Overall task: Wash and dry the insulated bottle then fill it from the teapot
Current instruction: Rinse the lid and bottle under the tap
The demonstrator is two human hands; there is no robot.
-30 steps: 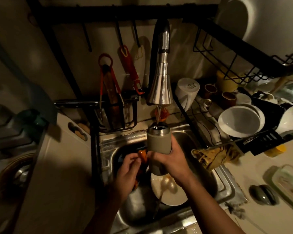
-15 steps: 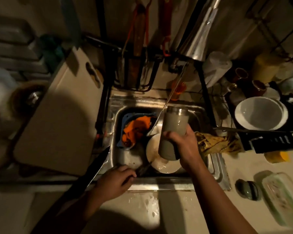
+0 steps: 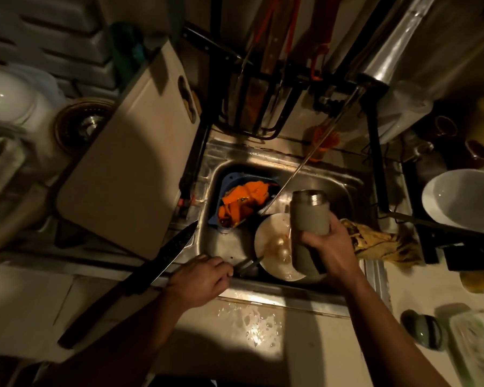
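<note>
Sink (image 3: 263,160) crowded: plate (image 3: 274,247) beneath bottle (image 3: 309,216), orange cloth (image 3: 243,202), knife (image 3: 162,263) at left rim.

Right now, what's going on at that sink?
A person is washing up. The right hand grips a lidless grey bottle, mouth up, over the sink, above a plate lying in it. Water runs from the tap but passes left of the bottle. The left hand rests at the sink's near edge by a utensil; whether it holds it is unclear.
</note>
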